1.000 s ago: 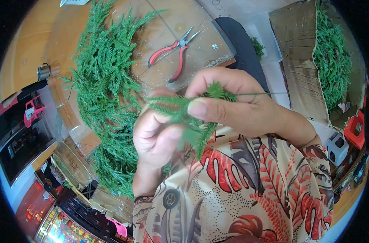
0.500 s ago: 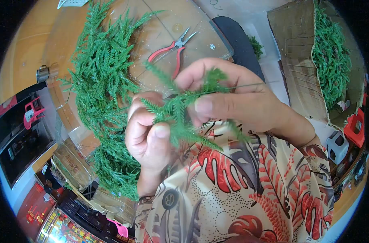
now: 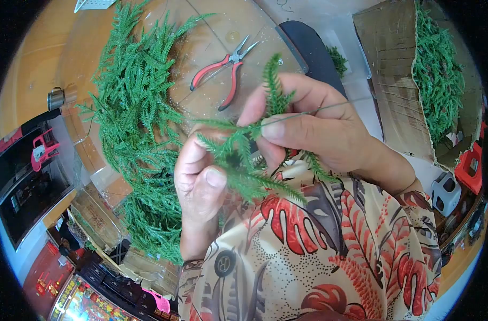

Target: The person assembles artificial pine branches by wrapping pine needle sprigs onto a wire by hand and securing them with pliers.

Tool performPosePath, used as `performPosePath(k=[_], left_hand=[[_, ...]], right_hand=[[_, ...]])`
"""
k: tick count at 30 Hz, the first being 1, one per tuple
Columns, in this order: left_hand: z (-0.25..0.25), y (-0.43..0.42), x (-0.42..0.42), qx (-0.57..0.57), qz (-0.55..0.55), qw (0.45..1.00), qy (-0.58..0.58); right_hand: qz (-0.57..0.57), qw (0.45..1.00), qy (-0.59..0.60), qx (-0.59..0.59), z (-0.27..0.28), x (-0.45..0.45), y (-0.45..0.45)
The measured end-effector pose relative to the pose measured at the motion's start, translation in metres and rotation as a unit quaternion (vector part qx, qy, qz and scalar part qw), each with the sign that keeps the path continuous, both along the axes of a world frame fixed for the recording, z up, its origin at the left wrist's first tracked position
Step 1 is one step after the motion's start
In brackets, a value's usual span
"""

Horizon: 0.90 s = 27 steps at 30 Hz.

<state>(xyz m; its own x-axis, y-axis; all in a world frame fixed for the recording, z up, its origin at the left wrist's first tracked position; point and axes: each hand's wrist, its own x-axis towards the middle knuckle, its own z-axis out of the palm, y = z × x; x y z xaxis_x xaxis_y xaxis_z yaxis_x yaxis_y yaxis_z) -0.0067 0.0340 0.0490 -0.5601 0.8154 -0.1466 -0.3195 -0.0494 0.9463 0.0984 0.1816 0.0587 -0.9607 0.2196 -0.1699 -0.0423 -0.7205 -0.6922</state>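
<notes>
A green artificial pine sprig [image 3: 238, 147] with several needled twigs is between my two hands, in front of my chest. My left hand [image 3: 198, 174] has its fingers curled and pinches the left side of the sprig. Between thumb and fingers my right hand [image 3: 313, 125] grips the sprig's stem, and a thin wire runs out to the right past it. Red-handled pliers [image 3: 230, 69] lie with open jaws on the table [image 3: 201, 48], beyond my hands. A long heap of green pine branches [image 3: 137, 101] covers the table to the left.
An open cardboard box [image 3: 388, 75] holding more green branches [image 3: 439, 80] stands at the right. A metal cup [image 3: 56, 98] is at the far left. A dark seat [image 3: 313, 53] sits beyond the table edge. Red and grey plastic stools are at the lower right.
The sprig has turned and its twigs have spread apart, one now pointing up by my right fingers. Both hands have shifted slightly and kept hold; the pliers are more fully in view than half a second ago.
</notes>
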Motion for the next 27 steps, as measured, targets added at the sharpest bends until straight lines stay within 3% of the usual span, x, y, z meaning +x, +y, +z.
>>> performPosePath(k=[4, 16, 17, 18, 19, 22, 26, 27], left_hand=[[0.003, -0.005, -0.006, 0.004, -0.091, 0.996, -0.021], [0.010, 0.004, 0.016, -0.004, -0.005, 0.989, -0.150], [0.006, 0.004, 0.014, -0.026, 0.014, 0.999, 0.031], [0.001, 0.006, 0.011, -0.047, 0.033, 0.976, 0.211], [-0.003, 0.008, 0.008, -0.066, 0.049, 0.920, 0.383], [-0.003, 0.015, 0.007, -0.092, 0.096, 0.748, 0.650], [-0.003, 0.017, 0.009, -0.165, 0.140, 0.731, 0.647], [-0.005, 0.017, 0.012, -0.167, 0.172, 0.752, 0.614]], right_hand=[[-0.002, 1.000, -0.004, 0.003, -0.003, -0.001, 0.001], [-0.010, 1.000, 0.003, -0.006, -0.004, -0.001, -0.002], [-0.009, 1.000, -0.010, 0.007, -0.004, 0.000, -0.001], [-0.008, 0.999, -0.023, 0.021, -0.003, 0.000, 0.000], [-0.007, 0.999, -0.036, 0.034, -0.003, 0.001, 0.001], [-0.002, 0.999, -0.026, 0.019, -0.003, 0.001, -0.003], [-0.005, 1.000, -0.006, -0.003, -0.006, -0.001, -0.006], [-0.003, 1.000, -0.002, 0.003, -0.004, -0.001, -0.006]])
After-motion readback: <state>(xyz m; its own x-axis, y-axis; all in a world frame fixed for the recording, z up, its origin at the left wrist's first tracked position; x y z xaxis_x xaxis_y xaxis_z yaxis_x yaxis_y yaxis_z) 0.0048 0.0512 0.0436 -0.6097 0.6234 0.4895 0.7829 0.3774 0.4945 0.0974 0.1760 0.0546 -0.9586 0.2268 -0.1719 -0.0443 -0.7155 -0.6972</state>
